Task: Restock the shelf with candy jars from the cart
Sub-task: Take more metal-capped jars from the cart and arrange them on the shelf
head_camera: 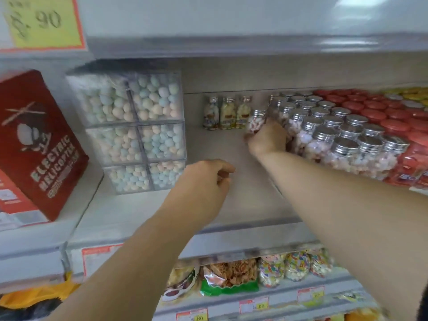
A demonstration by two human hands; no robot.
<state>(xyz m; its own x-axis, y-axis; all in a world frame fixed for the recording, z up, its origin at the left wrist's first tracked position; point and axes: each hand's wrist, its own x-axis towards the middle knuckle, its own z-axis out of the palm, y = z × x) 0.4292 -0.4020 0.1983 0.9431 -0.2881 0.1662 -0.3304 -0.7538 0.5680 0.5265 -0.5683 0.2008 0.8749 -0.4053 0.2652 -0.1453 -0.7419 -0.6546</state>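
The person is reaching into the middle shelf (231,205) with both arms. The right hand (266,137) is far back, fingers wrapped around the lower part of a small candy jar (256,121) with a silver cap. The jar tilts a little to the left and sits just beside the left edge of a packed block of silver-capped jars (335,133) filled with pinkish sweets. Three more small jars (227,114) stand upright in a row at the back wall, just left of the held one. The left hand (203,179) hovers over the bare shelf board nearer the front, fingers loosely curled and holding nothing (thumb close to the forefinger). Red-lidded jars (382,112) fill the right side. On the left stand stacked clear boxes of pastel sweets (139,133) and, beyond them, a red toy helicopter box (39,144). Snack bags (231,276) lie on the shelf below.
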